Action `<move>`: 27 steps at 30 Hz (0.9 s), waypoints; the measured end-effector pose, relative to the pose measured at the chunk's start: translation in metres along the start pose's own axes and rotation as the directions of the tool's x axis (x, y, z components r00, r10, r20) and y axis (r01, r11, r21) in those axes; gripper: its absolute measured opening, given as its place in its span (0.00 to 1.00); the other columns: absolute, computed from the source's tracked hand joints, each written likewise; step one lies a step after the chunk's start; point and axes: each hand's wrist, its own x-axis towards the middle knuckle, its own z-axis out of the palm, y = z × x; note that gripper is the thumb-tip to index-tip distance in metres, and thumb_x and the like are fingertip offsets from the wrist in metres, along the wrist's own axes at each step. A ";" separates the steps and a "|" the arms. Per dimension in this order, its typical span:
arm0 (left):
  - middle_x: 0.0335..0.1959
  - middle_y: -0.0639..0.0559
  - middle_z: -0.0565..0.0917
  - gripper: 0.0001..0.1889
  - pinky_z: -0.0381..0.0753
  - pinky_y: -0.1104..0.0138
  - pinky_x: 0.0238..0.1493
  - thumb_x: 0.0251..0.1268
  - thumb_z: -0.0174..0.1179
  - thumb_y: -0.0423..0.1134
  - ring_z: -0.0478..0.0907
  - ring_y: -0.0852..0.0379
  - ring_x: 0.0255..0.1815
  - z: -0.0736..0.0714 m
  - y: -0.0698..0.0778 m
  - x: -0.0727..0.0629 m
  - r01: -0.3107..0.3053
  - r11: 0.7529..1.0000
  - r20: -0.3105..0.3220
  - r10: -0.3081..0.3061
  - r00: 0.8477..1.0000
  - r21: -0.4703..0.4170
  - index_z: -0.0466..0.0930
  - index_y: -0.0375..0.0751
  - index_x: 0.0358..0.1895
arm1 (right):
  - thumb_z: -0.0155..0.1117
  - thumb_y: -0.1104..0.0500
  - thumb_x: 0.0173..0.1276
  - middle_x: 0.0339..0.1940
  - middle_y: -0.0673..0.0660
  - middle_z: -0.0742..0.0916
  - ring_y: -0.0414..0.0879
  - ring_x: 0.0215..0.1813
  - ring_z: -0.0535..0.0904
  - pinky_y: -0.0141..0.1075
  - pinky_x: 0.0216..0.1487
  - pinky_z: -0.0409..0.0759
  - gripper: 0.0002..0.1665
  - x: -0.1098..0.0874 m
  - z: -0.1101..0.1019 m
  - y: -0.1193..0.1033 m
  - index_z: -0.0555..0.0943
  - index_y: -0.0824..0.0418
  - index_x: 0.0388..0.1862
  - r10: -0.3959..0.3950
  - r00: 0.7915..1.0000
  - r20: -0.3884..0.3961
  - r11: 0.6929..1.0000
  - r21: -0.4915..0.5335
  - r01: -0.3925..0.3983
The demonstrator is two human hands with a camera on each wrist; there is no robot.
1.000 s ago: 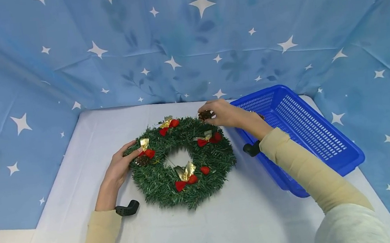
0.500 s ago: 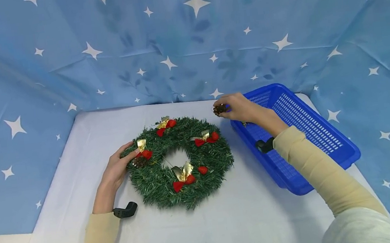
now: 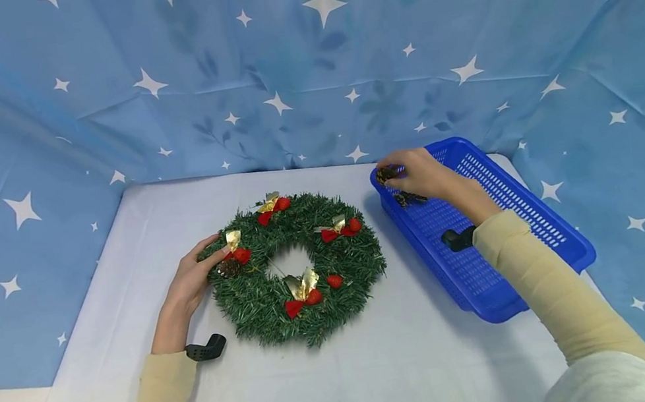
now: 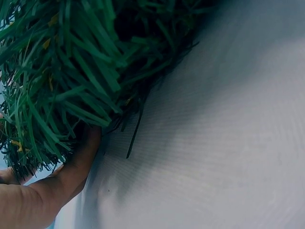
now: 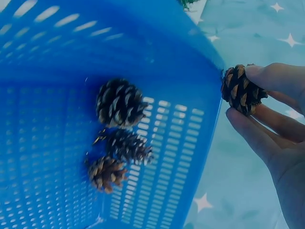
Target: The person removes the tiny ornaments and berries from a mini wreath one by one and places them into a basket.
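Observation:
My left hand [image 3: 188, 279] grips the left edge of a green wreath [image 3: 355, 273], thumb on top; in the left wrist view its fingers [image 4: 78, 167] go under the bristles. The wreath lies flat, bearing several red-and-gold bows [image 3: 305, 296] with red berries, plus a pine cone [image 3: 229, 268] near my left thumb. My right hand [image 3: 424, 176] pinches another pine cone [image 5: 242, 89] between thumb and fingers, over the far left corner of a blue basket [image 3: 579, 254]. Inside the basket, the right wrist view shows three loose pine cones [image 5: 120, 104] close together.
The white-covered table [image 3: 343, 384] carries the wreath and, to its right, the slanted basket. A blue star-printed cloth [image 3: 282, 53] hangs behind and at both sides. A black wrist camera [image 3: 458, 239] on my right arm hangs over the basket.
My right hand has moved right with the pine cone, from above the wreath's upper right to the basket's far corner. My left hand keeps its grip on the wreath.

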 end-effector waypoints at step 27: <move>0.86 0.45 0.32 0.41 0.43 0.32 0.79 0.75 0.63 0.50 0.33 0.37 0.85 -0.001 0.001 -0.001 -0.003 1.000 0.010 0.003 1.000 -0.007 0.53 0.47 0.84 | 0.70 0.66 0.69 0.51 0.68 0.89 0.61 0.50 0.86 0.55 0.48 0.85 0.21 -0.030 0.007 0.032 0.84 0.69 0.60 0.110 0.993 0.032 0.994 -0.015 -0.110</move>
